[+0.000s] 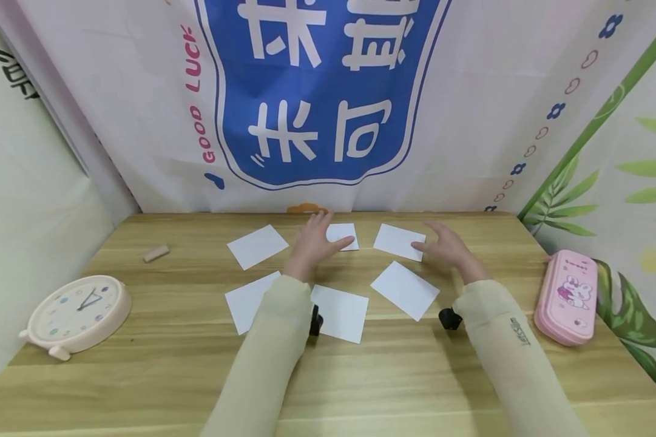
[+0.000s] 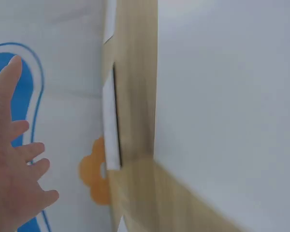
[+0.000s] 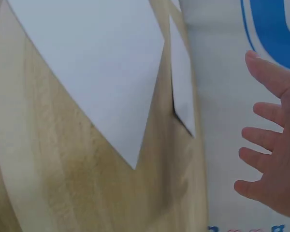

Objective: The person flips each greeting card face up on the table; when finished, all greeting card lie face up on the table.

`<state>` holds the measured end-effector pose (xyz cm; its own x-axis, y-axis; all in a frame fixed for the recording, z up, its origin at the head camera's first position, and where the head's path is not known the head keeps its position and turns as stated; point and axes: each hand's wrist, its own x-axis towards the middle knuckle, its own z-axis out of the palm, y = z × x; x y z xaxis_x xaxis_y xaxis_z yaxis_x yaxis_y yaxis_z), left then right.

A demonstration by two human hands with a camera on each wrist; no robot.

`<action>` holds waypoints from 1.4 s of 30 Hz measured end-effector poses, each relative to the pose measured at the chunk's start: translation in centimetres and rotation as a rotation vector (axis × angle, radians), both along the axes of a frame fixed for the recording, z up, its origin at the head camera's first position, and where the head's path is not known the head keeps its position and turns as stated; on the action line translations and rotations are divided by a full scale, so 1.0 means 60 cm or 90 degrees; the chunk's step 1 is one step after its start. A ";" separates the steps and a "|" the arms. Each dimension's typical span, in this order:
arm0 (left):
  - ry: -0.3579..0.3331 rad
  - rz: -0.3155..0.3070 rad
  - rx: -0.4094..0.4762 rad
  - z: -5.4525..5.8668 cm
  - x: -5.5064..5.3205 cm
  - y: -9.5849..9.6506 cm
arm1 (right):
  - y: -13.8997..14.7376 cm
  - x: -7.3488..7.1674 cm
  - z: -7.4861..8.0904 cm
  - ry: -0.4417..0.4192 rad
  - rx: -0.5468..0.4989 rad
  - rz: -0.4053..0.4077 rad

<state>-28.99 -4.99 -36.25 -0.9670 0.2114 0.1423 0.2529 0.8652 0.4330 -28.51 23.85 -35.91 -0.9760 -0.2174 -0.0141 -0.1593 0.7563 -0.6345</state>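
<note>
Several white cards lie spread in two rough rows on the wooden table. My left hand (image 1: 312,244) hovers with spread fingers over the back middle card (image 1: 343,230), partly covering it. On the right, my other hand (image 1: 446,246) is held beside the back right card (image 1: 397,240), its thumb over that card's edge. In the left wrist view the left hand (image 2: 14,154) holds nothing, and a near card (image 2: 227,96) fills the right side. The right wrist view shows the right hand (image 3: 275,140) with fingers apart and nothing in them.
A round clock (image 1: 79,312) lies at the left, with a small tan stick (image 1: 156,254) behind it. At the right edge is a pink pencil case (image 1: 568,297). Other cards lie at back left (image 1: 258,246), front left (image 1: 248,303), front middle (image 1: 343,312) and front right (image 1: 406,289).
</note>
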 end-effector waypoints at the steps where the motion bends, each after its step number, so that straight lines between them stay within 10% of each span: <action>1: -0.005 -0.004 0.001 -0.002 -0.004 0.008 | 0.002 -0.002 -0.004 -0.013 -0.012 -0.005; 20: -0.076 0.005 0.113 -0.038 -0.020 0.109 | -0.002 -0.037 -0.050 -0.077 -0.127 -0.060; 28: -0.121 -0.008 0.088 -0.064 -0.010 0.126 | 0.012 -0.032 -0.078 -0.081 -0.029 -0.104; 42: -0.066 -0.020 -0.043 -0.100 -0.015 0.135 | 0.018 -0.040 -0.094 -0.073 0.129 -0.059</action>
<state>-29.86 3.12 -42.26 -0.9684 0.2480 0.0260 0.2376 0.8858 0.3987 -30.88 24.91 -41.55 -0.9811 -0.1087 -0.1603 -0.0191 0.8778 -0.4787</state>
